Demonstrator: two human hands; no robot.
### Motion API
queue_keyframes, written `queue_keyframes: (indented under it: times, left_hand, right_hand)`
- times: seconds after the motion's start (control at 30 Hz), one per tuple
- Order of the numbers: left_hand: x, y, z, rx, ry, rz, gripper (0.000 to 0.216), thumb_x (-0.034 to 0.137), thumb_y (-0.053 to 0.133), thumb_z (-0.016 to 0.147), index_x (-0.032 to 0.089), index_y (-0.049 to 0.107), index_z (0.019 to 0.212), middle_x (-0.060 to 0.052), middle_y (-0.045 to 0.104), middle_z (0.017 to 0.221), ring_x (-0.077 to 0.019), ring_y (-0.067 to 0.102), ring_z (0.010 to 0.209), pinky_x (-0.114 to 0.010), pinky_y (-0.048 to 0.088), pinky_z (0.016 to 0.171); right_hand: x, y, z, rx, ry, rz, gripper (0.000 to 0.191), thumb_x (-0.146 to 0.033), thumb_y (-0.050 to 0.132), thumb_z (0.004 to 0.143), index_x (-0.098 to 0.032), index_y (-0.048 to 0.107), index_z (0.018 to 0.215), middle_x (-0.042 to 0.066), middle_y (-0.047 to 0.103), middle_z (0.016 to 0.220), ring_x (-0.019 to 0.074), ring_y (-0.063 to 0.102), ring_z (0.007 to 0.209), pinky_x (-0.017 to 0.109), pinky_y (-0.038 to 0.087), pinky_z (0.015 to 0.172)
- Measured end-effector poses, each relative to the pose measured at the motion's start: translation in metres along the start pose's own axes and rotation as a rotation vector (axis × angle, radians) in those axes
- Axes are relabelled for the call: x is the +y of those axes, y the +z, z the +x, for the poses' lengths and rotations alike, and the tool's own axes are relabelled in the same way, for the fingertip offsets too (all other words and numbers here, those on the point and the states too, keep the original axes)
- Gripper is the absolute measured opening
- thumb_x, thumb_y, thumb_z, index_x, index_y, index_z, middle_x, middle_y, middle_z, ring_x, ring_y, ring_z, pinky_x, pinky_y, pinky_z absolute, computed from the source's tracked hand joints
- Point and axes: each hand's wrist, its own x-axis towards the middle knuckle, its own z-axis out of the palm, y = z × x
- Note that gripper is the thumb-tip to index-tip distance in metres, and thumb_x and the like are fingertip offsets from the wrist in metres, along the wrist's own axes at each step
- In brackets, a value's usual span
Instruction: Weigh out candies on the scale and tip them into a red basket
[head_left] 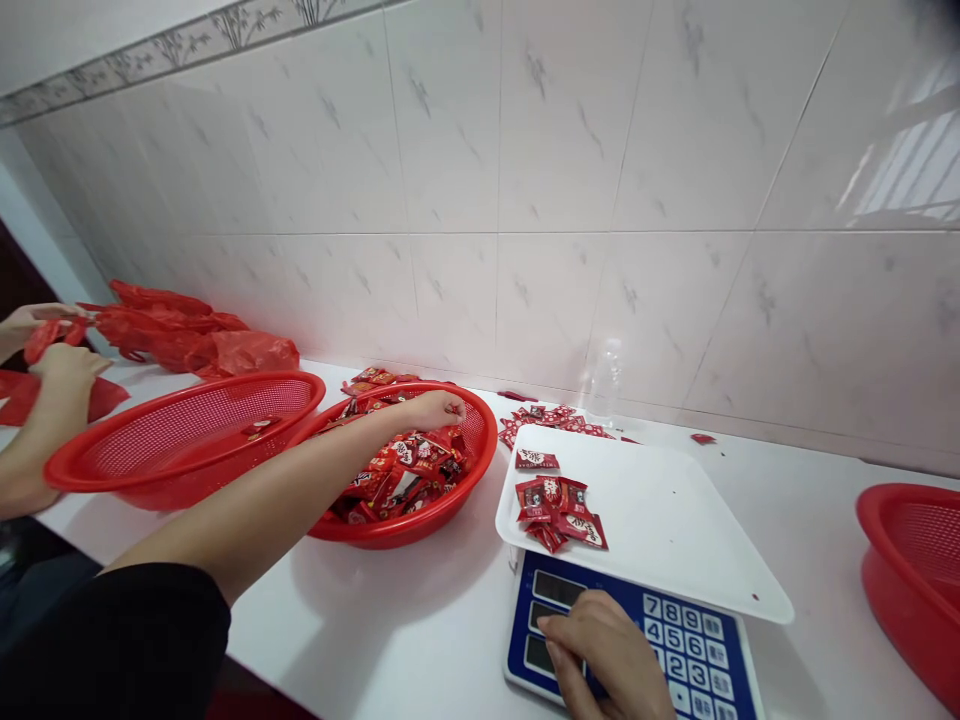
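Packets (553,505): shiny red pillow shapes, heaped in the mesh plastic basket (390,538) and bunched at the left edge of the smooth white pan (675,520).
Table (360,630), back edge: crumpled red bags (180,335) toward the left corner.
In the way: left forearm (292,490), crossing the basket's rim.
Left hand (436,410): fingers curled over the heap; cannot tell what they grasp.
Right hand (607,650): loosely bent over the scale (705,660); palm hidden, hold unclear.

Left arm (307,490) outstretched, left hand (435,410) curled; right hand (615,650) low, fingers (564,629) bent.
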Motion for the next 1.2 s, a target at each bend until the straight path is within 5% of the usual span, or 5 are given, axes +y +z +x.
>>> queue_keyframes:
  times: [0.3, 0.63, 0.87, 1.03, 1.2]
  left_hand:
    - [0.054, 0.022, 0.001, 0.096, 0.117, -0.290, 0.034, 0.044, 0.054, 0.085, 0.017, 0.058, 0.105, -0.002, 0.066, 0.087, -0.0130, 0.061, 0.072, -0.023, 0.047, 0.062]
    - [0.117, 0.065, 0.000, -0.066, 0.289, -0.156, 0.028, 0.032, 0.066, 0.080, 0.024, 0.066, 0.107, -0.003, 0.065, 0.116, -0.0197, 0.060, 0.105, -0.029, 0.046, 0.089]
    - [0.063, 0.043, 0.016, 0.074, 0.039, 0.039, 0.030, 0.033, 0.054, 0.093, 0.016, 0.057, 0.117, -0.009, 0.059, 0.119, -0.0221, 0.060, 0.103, -0.044, 0.050, 0.088]
    - [0.012, 0.048, -0.004, -0.107, -0.134, 0.177, 0.030, 0.032, 0.057, 0.091, 0.015, 0.057, 0.117, -0.009, 0.060, 0.117, -0.0216, 0.061, 0.100, -0.042, 0.053, 0.084]
    - [-0.002, 0.069, -0.013, -0.199, -0.171, 0.245, 0.038, 0.030, 0.064, 0.086, 0.017, 0.055, 0.121, -0.011, 0.056, 0.125, -0.0252, 0.057, 0.108, -0.045, 0.048, 0.090]
  right_hand:
    - [0.001, -0.005, 0.003, -0.036, -0.028, -0.008, 0.026, -0.004, 0.052, 0.080, -0.019, 0.056, 0.101, 0.000, 0.060, 0.063, 0.0124, 0.052, 0.054, 0.026, 0.046, 0.053]
    - [-0.008, -0.007, 0.012, 0.018, 0.008, -0.011, 0.022, -0.004, 0.050, 0.081, -0.018, 0.059, 0.095, 0.001, 0.059, 0.060, 0.0129, 0.052, 0.052, 0.026, 0.046, 0.053]
    - [-0.006, 0.002, 0.001, 0.065, 0.043, 0.004, 0.022, -0.006, 0.049, 0.082, -0.021, 0.058, 0.096, 0.000, 0.058, 0.061, 0.0131, 0.049, 0.054, 0.027, 0.043, 0.054]
    - [-0.005, 0.004, 0.003, 0.080, 0.000, 0.004, 0.022, -0.006, 0.048, 0.082, -0.020, 0.058, 0.097, -0.001, 0.057, 0.059, 0.0124, 0.050, 0.052, 0.027, 0.042, 0.053]
    - [-0.003, -0.001, 0.006, 0.014, -0.026, -0.018, 0.022, -0.005, 0.050, 0.080, -0.019, 0.057, 0.096, -0.001, 0.059, 0.060, 0.0121, 0.052, 0.052, 0.026, 0.044, 0.053]
